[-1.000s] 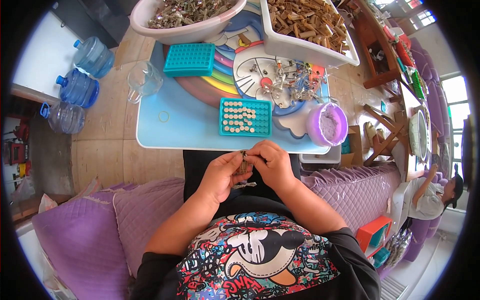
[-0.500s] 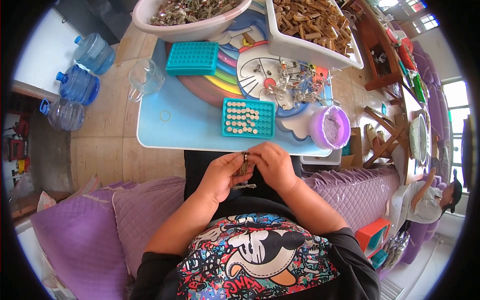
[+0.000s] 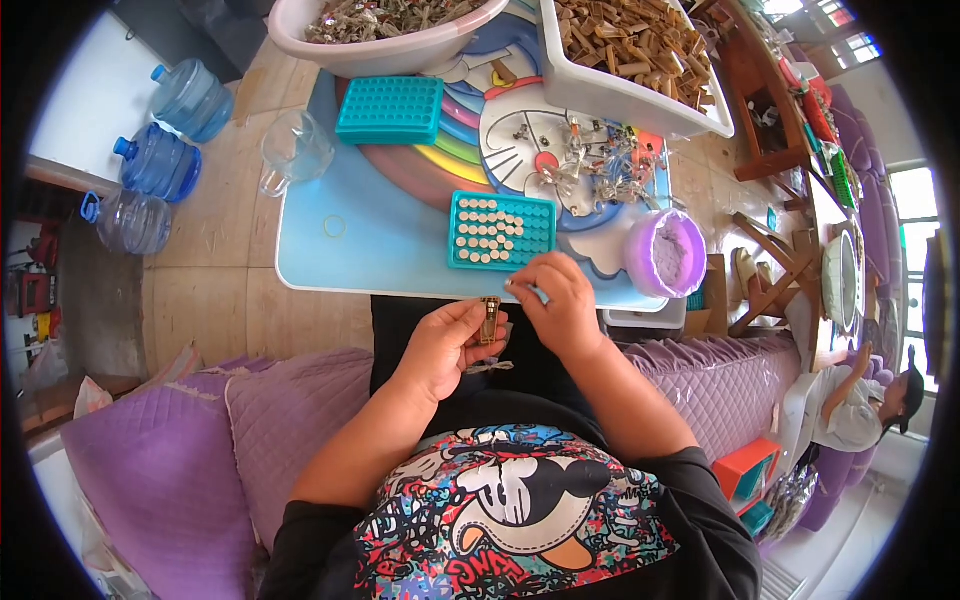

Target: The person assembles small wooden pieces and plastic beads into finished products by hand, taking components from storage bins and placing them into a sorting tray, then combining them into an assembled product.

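My left hand (image 3: pixel 442 342) is closed on a small bronze-coloured rectangular metal piece (image 3: pixel 490 322) with a shiny bit near its top, held upright over my lap. A short pale strip (image 3: pixel 490 367) shows just below those fingers. My right hand (image 3: pixel 558 300) pinches a tiny whitish piece (image 3: pixel 510 285) between thumb and forefinger, too small to make out. It is apart from the metal piece, just off the table's near edge. Beyond it lies a teal tray (image 3: pixel 538 258) of round pockets, with cream discs (image 3: pixel 478 229) in its left and middle rows.
Behind stand a pink basin (image 3: pixel 385 55) of metal pieces and a white bin (image 3: pixel 630 110) of brown pieces. A second teal tray (image 3: pixel 390 108), a glass mug (image 3: pixel 297 150), a heap of small metal parts (image 3: pixel 600 175) and a purple tub (image 3: pixel 690 262) sit around. A person (image 3: pixel 860 400) is at right.
My right hand has drawn away from the metal piece, up and to the right, with the tiny whitish piece in its fingertips. My left hand keeps its hold in nearly the same place.
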